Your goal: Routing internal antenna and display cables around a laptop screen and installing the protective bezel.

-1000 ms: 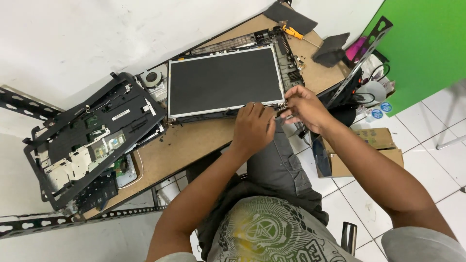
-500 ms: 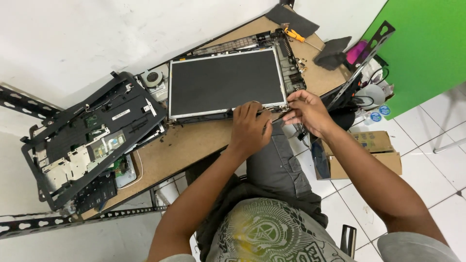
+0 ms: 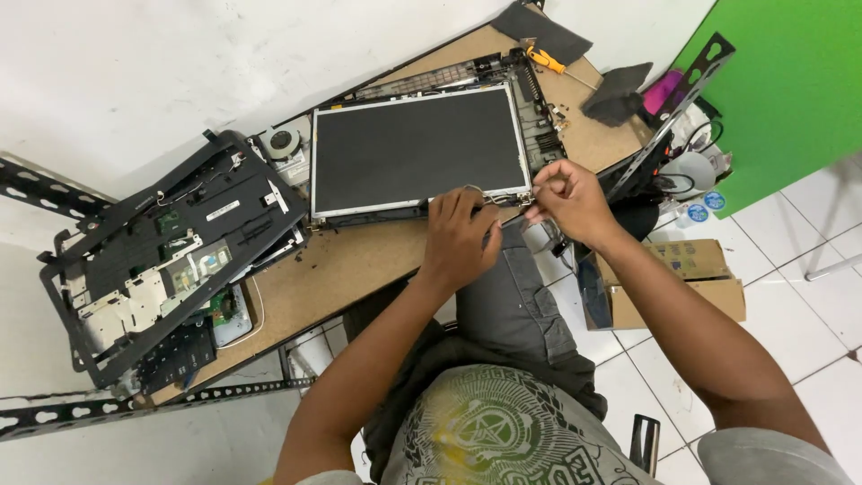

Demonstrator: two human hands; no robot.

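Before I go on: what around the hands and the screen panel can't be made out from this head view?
- Whatever the right hand pinches: hidden by its curled fingers, too small.
- Near edge of the screen panel under the left hand: covered by the hand.
- Parts in the dark chassis: too small to tell apart.
- Cardboard box: partly hidden by the right forearm.

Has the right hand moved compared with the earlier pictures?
Yes, slightly. The right hand has moved up toward the near right corner of the screen panel.
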